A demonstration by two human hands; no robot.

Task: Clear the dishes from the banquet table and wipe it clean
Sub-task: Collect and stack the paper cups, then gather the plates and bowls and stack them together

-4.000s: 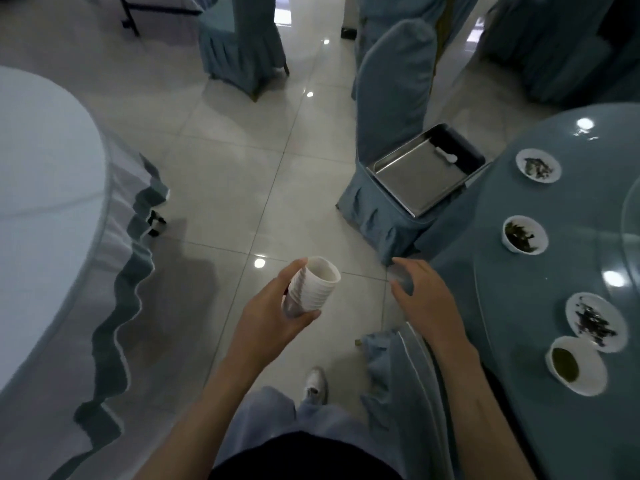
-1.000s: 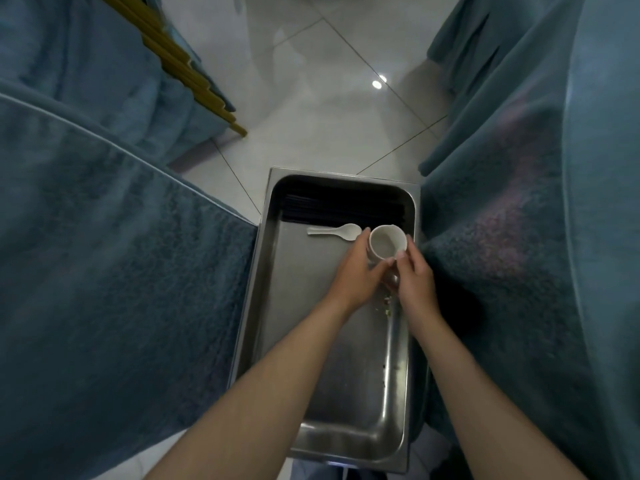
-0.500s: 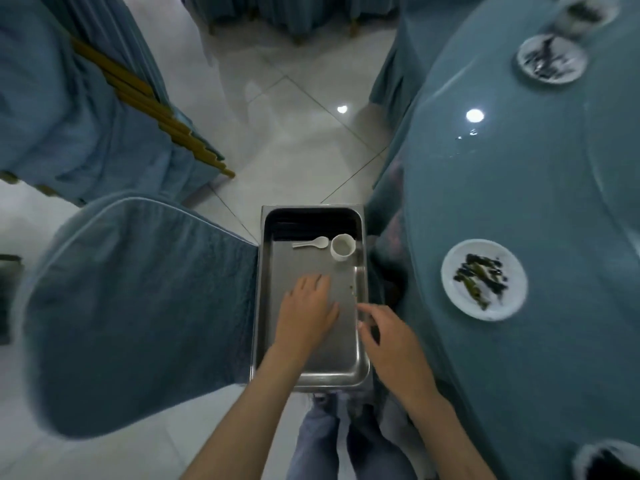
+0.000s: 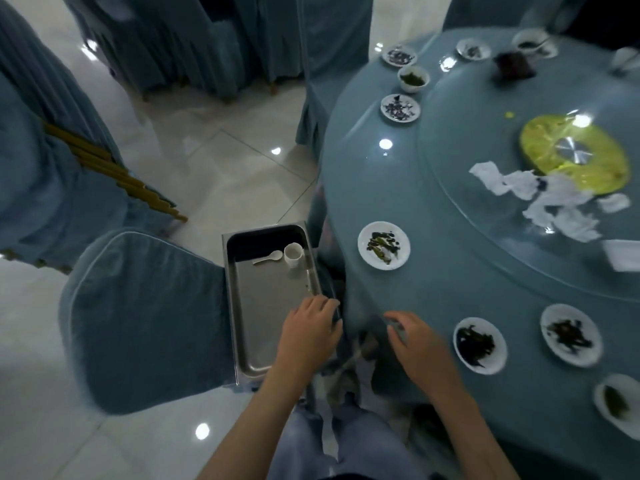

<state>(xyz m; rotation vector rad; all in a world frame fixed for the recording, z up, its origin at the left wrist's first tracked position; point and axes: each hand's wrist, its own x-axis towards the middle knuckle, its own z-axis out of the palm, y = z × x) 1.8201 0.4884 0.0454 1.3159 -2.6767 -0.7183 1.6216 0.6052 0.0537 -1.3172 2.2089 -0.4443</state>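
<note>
Status: early stage, as judged from the present layout. The stainless steel pan [image 4: 242,306], seated on the covered chair [image 4: 145,317] at 9 o'clock of the banquet surface [image 4: 433,209], holds only a white cup [image 4: 293,255] and a white soup spoon [image 4: 268,258], both at its far end; most of its floor is bare. The left hand [image 4: 310,332] hovers at the pan's near right rim with fingers relaxed and holding nothing. The right hand [image 4: 417,344] is at the surface edge, at 3 o'clock of the left hand; its fingers are loosely spread and blurred, with nothing seen in them. To be cleared: the nearest scrap plate [image 4: 383,245] at 12 o'clock of the right hand, further scrap plates [image 4: 479,344] at 3 o'clock, and the far plates and bowl [image 4: 413,77] at 12 o'clock. Crumpled napkins [image 4: 540,199] lie on the glass turntable [image 4: 485,244]. Wiping has not begun; no cloth is visible.
</note>
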